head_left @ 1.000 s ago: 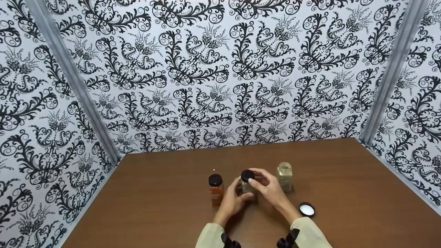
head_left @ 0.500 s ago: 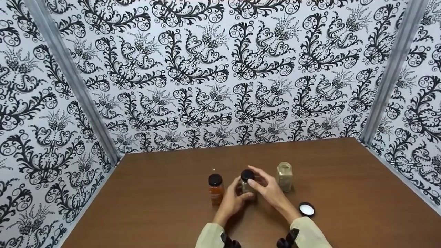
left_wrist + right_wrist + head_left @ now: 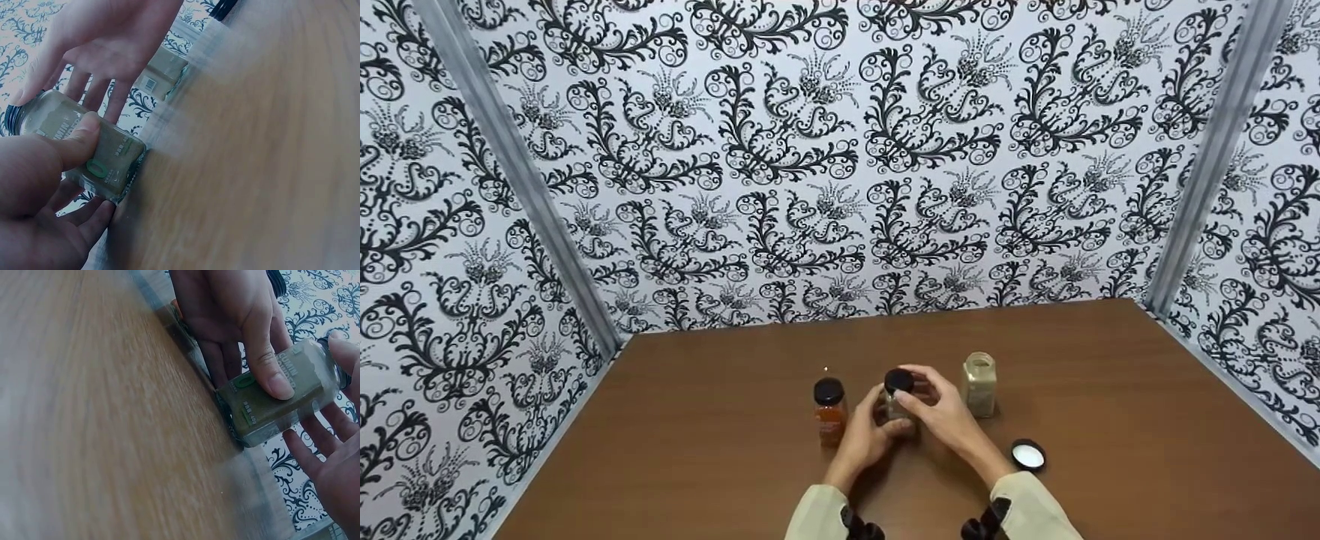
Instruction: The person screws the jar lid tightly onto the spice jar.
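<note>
A clear spice jar (image 3: 115, 152) of greenish-brown powder, its label partly reading "cumin", stands upright on the table. My left hand (image 3: 868, 441) grips its body, thumb across the label and fingers around the far side. At its top is a black screw lid (image 3: 898, 380), which my right hand (image 3: 947, 412) pinches between thumb and fingers. To the right stands an uncapped jar (image 3: 980, 390) of similar pale powder. A loose black lid (image 3: 1028, 455) lies near it, white inside upward. Just left of my left hand is a black-capped jar (image 3: 830, 421) with orange-red contents.
The brown wooden table (image 3: 697, 435) runs back to a patterned black-and-white wall (image 3: 825, 187). Similar side panels rise at left and right. Dark straps (image 3: 984, 521) sit at both cuffs.
The right fingers spread away from the lid half a second ago and now curl back against it. The left hand, the jars and the loose lid stay put.
</note>
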`<state>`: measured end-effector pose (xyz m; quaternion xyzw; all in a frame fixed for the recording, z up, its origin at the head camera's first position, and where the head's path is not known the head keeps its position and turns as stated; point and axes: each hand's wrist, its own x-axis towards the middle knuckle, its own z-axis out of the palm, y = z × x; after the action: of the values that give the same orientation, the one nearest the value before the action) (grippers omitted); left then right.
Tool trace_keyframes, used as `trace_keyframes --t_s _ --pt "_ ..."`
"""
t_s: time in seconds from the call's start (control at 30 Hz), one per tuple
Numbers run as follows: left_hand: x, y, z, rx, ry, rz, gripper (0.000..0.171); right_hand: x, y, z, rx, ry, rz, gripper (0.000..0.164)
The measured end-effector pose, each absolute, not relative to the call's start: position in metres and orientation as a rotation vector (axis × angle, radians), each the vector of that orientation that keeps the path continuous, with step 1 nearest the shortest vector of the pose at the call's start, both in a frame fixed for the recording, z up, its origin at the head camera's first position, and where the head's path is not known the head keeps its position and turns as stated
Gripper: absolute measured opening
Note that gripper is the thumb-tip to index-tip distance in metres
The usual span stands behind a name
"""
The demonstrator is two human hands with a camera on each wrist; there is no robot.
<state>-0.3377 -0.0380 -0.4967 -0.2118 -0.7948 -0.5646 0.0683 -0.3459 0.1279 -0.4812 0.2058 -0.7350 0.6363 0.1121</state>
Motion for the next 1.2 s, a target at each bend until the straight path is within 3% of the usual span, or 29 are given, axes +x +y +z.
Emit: trace_keyframes --t_s 0.27,0.63,1.03,1.2 --pt "-0.3374 -0.0385 -0.4969 -0.635 -2.402 -1.683 0.056 -0.3433 0.1291 -0.4783 0.601 -2.216 1.833 0.044" --pt "-0.3387 -0.0380 -0.4966 -0.598 -2.441 -1.626 0.053 -0.3434 0.1256 -0.4766 0.502 -2.203 1.863 0.034" --pt "-0.3365 -0.0387 -0.4962 -0.636 -2.412 -1.640 0.055 -0.3439 0.1296 -0.4800 0.603 -2.224 1.860 0.045" --pt "-0.3370 -0.0390 -0.4959 -0.622 -2.423 -1.594 0.055 -0.3434 0.1308 -0.4786 0.635 -2.241 1.826 0.041"
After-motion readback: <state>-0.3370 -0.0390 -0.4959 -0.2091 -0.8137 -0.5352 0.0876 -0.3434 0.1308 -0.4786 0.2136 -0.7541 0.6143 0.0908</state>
